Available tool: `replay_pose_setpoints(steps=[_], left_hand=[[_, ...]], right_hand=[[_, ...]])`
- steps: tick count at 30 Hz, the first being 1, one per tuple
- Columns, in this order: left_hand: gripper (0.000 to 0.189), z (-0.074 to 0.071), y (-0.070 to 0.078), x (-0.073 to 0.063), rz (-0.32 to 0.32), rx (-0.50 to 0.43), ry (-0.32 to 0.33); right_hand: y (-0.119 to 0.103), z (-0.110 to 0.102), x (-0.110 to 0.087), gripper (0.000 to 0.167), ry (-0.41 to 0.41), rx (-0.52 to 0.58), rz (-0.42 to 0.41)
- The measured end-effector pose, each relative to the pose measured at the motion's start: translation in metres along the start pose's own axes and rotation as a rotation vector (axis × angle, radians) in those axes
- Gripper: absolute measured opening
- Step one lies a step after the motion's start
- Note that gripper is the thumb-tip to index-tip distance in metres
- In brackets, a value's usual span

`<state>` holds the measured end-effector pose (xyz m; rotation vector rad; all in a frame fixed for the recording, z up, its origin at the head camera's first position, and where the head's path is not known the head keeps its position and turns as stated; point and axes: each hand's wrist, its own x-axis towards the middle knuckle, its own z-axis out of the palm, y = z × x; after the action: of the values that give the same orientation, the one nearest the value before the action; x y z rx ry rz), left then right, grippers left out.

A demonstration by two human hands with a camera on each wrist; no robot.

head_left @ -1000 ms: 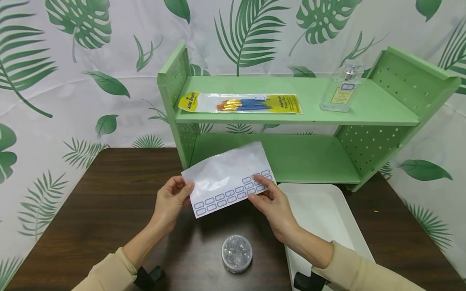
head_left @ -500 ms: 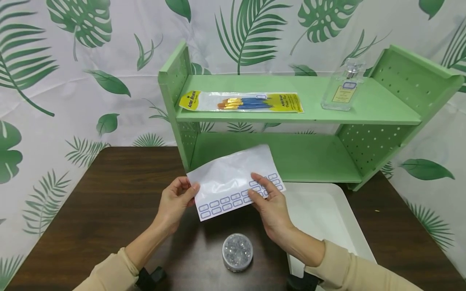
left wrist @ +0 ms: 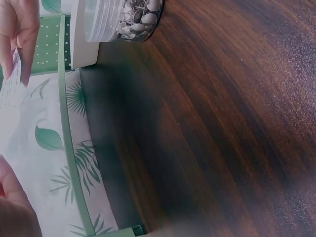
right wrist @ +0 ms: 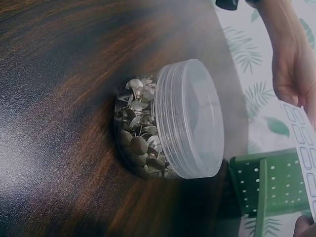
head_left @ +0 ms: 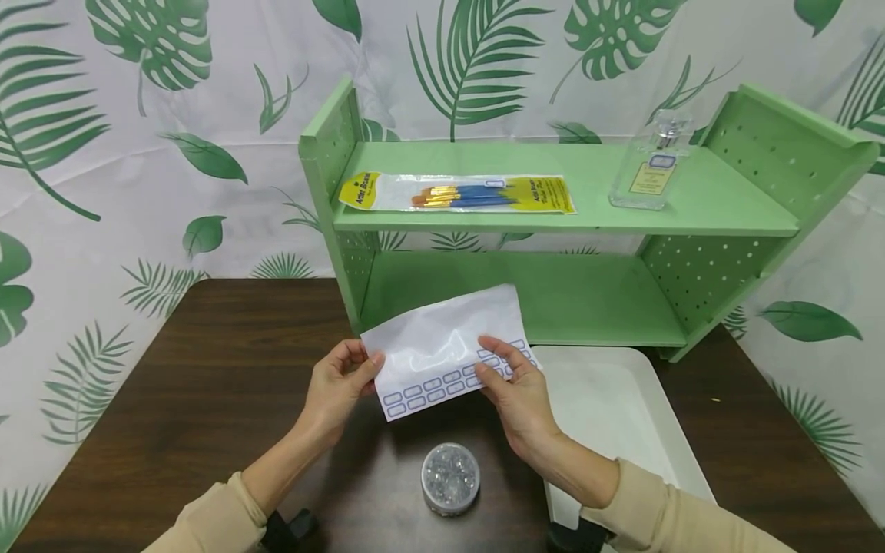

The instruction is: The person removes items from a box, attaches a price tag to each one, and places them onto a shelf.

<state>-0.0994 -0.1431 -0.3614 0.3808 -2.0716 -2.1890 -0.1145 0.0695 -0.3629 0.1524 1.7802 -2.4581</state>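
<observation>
A white sticker sheet (head_left: 435, 330) is held up above the table, tilted, with rows of blue-bordered labels along its lower edge. My left hand (head_left: 335, 388) pinches its left edge between thumb and fingers. At the lower right, my right hand (head_left: 518, 395) grips the sheet, thumb and forefinger over the labels on its front. Below the sheet, on the table, stands a round clear jar (head_left: 450, 479). The right wrist view shows silvery thumbtacks (right wrist: 140, 133) inside this jar, under its translucent lid (right wrist: 192, 118).
A green two-tier shelf (head_left: 567, 230) stands at the back. Its upper tier bears a pack of paintbrushes (head_left: 456, 194) and a glass perfume bottle (head_left: 646, 173), each with a small blue-bordered label. A white tray (head_left: 615, 399) lies on the dark wooden table (head_left: 173, 430), partly under the right forearm.
Both hands have shifted slightly to the right with the sheet, and its top edge has tipped lower. The right hand's grip now lies farther from the sheet's right edge. The jar stays put.
</observation>
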Motion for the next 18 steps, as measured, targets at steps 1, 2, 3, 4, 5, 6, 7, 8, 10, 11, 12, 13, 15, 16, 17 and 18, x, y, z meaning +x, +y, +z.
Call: replay_pose_setpoints(steps=[1, 2, 3, 4, 5, 6, 7, 8, 10, 11, 12, 13, 15, 16, 17, 18], left_hand=[[0.016, 0.0002, -0.0006, -0.0001, -0.002, -0.003, 0.0], [0.016, 0.0002, -0.0013, -0.0002, -0.003, -0.005, 0.0], [0.016, 0.0003, -0.0018, -0.0003, -0.005, -0.007, 0.0], [0.015, 0.0002, -0.0025, -0.0003, -0.007, -0.005, 0.002], [0.014, 0.0002, -0.0031, -0.0002, -0.007, -0.005, 0.002], [0.014, 0.0002, -0.0037, -0.0002, -0.007, -0.001, 0.003], [0.013, 0.0003, -0.0043, 0.0, -0.008, 0.001, 0.004], [0.013, 0.0005, -0.0049, 0.0001, -0.011, 0.002, 0.004], [0.013, 0.001, -0.0058, 0.0002, -0.014, 0.007, 0.005], [0.013, 0.0013, -0.006, 0.0002, -0.015, 0.006, 0.004], [0.012, 0.0017, -0.0063, 0.0002, -0.016, 0.006, 0.002], [0.012, 0.002, -0.0065, 0.0002, -0.018, 0.001, -0.002], [0.011, 0.0025, -0.0069, 0.0001, -0.019, -0.002, -0.008], [0.011, 0.0026, -0.007, 0.0, -0.02, -0.004, -0.01], [0.011, 0.0028, -0.0071, 0.0, -0.021, -0.004, -0.012], [0.011, 0.0029, -0.0071, 0.0, -0.022, -0.003, -0.013]], right_hand=[[0.0005, -0.0003, 0.0003, 0.038, 0.001, -0.002, 0.0], [0.0009, -0.0005, 0.0006, 0.038, 0.003, -0.008, -0.002], [0.0013, -0.0007, 0.001, 0.037, 0.004, -0.013, -0.004], [0.0015, -0.0009, 0.0013, 0.037, 0.007, -0.02, -0.004], [0.0017, -0.0011, 0.0015, 0.036, 0.009, -0.027, -0.005], [0.0018, -0.0013, 0.0018, 0.036, 0.012, -0.033, -0.005], [0.0018, -0.0015, 0.0019, 0.036, 0.015, -0.037, -0.005], [0.0019, -0.0018, 0.0021, 0.035, 0.018, -0.042, -0.004], [0.0023, -0.0025, 0.0025, 0.034, 0.023, -0.041, -0.003], [0.0027, -0.0029, 0.0028, 0.034, 0.025, -0.039, -0.004], [0.0031, -0.0033, 0.0029, 0.033, 0.027, -0.037, -0.004], [0.0036, -0.0037, 0.003, 0.033, 0.027, -0.033, -0.004], [0.0044, -0.0042, 0.0032, 0.033, 0.026, -0.028, -0.007], [0.0047, -0.0045, 0.0033, 0.033, 0.023, -0.028, -0.009], [0.0051, -0.0047, 0.0032, 0.033, 0.022, -0.029, -0.01], [0.0053, -0.0048, 0.0032, 0.034, 0.019, -0.03, -0.011]])
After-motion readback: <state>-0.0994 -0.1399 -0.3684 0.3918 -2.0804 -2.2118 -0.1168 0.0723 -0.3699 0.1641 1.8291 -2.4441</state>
